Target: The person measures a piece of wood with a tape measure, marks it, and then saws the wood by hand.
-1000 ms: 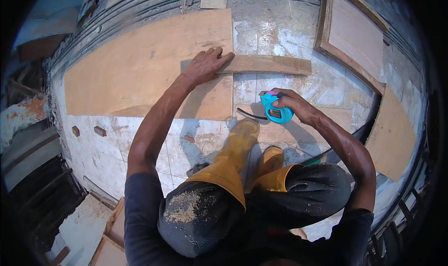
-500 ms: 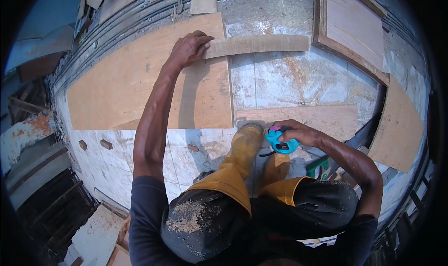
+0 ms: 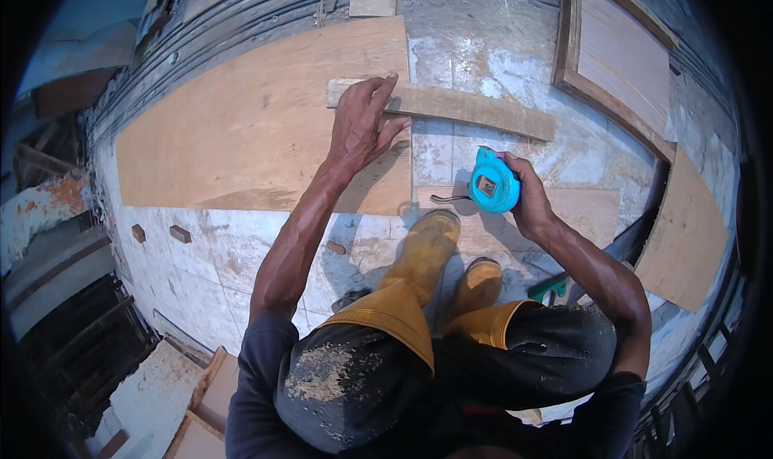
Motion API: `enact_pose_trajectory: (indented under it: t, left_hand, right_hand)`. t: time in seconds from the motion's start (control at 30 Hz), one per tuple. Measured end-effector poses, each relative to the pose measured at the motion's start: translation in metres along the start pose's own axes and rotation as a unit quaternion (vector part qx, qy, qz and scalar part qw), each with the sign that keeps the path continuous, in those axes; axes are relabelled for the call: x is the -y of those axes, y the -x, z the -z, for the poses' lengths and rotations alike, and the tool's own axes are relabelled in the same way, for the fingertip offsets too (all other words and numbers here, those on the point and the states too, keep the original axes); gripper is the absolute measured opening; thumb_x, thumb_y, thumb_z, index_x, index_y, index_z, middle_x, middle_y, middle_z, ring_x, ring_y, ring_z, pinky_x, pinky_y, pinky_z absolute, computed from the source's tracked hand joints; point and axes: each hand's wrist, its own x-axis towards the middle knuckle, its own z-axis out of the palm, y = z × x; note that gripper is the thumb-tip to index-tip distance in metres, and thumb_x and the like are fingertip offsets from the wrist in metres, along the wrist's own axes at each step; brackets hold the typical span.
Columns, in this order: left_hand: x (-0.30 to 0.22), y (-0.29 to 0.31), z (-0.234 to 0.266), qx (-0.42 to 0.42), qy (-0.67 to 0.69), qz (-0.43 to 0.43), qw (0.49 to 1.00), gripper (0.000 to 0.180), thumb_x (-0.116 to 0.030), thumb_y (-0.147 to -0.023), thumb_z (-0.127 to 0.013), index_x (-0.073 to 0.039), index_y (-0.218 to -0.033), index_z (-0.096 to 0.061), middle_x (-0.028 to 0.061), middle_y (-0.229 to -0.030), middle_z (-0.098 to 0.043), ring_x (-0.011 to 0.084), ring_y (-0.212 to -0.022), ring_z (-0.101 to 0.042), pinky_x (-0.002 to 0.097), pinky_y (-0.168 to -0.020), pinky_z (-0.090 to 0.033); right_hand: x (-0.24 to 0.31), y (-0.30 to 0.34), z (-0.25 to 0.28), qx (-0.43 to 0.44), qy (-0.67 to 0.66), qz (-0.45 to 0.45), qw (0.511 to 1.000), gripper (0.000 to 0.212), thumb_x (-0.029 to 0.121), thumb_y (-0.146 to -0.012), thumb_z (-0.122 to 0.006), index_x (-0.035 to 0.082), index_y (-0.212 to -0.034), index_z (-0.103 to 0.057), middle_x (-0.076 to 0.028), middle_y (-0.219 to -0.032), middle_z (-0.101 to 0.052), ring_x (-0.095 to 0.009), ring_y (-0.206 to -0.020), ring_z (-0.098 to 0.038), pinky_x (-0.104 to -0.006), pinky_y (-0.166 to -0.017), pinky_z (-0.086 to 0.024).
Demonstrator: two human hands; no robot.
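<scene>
Thumb and forefinger of the left hand [image 3: 360, 129] spread apart across the width of a narrow plank [image 3: 475, 109], probably to steady it without a tight grip; too little shown under the palm to tell how firmly pressed. Lower, nearer the body, the right hand [image 3: 530, 201] closed around the right side of a turquoise tape measure [image 3: 494, 182], seemingly so as to leave its face turned up and its black strap [image 3: 449, 198] dangling free to the left. Held apart from the plank, just beyond the toes of the yellow boots [image 3: 419, 250], apparently above a thin board [image 3: 581, 209] on the tiled floor [image 3: 209, 274]. Under the plank's left end, a broad plywood sheet [image 3: 241, 137], likely serving as its rest; past the sheet's right edge, the remaining length out over the tiled floor, with no sure sign of contact there. Farther right, a framed panel [image 3: 620, 64], well apart from both hands, perhaps for elbow room. Near the right boot, a green handle [image 3: 549, 288], partly hidden by the knee. Leftward, below the sheet, two small wooden blocks [image 3: 179, 234], loose on the tiled floor.
</scene>
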Motion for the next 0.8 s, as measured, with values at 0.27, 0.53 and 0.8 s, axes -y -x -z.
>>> enact_pose_trajectory:
  t: [0.27,0.53,0.8]
  left_hand:
    - [-0.103,0.052,-0.007,0.092,0.301,0.208,0.926,0.09,-0.053,-0.074,-0.083,-0.001,-0.139,-0.048,0.0227,-0.131,-0.057,0.0359,-0.122,-0.057,0.0435,-0.102,-0.047]
    - [-0.059,0.038,0.049,0.17,0.289,0.151,0.93,0.063,-0.044,-0.074,-0.084,-0.005,-0.122,-0.066,0.0156,-0.119,-0.067,0.031,-0.107,-0.065,0.0396,-0.092,-0.052]
    - [-0.043,0.037,0.042,0.262,0.381,0.196,0.865,0.048,-0.026,-0.075,-0.073,-0.006,-0.119,-0.068,0.0161,-0.104,-0.07,0.032,-0.096,-0.068,0.0393,-0.085,-0.053]
  right_hand:
    - [-0.014,-0.018,-0.058,0.023,0.158,-0.01,0.987,0.068,0.06,-0.099,-0.052,-0.001,-0.126,-0.042,-0.013,-0.114,-0.055,-0.017,-0.101,-0.06,-0.0351,-0.086,-0.052]
    - [-0.008,-0.04,-0.066,0.09,0.164,0.015,0.982,0.027,0.023,-0.097,-0.069,-0.002,-0.106,-0.062,-0.006,-0.086,-0.066,-0.011,-0.072,-0.063,-0.0257,-0.066,-0.055]
    - [-0.002,-0.05,-0.064,0.126,0.25,-0.031,0.959,0.025,0.022,-0.091,-0.077,0.004,-0.091,-0.06,0.001,-0.078,-0.059,-0.008,-0.07,-0.061,-0.0225,-0.063,-0.052]
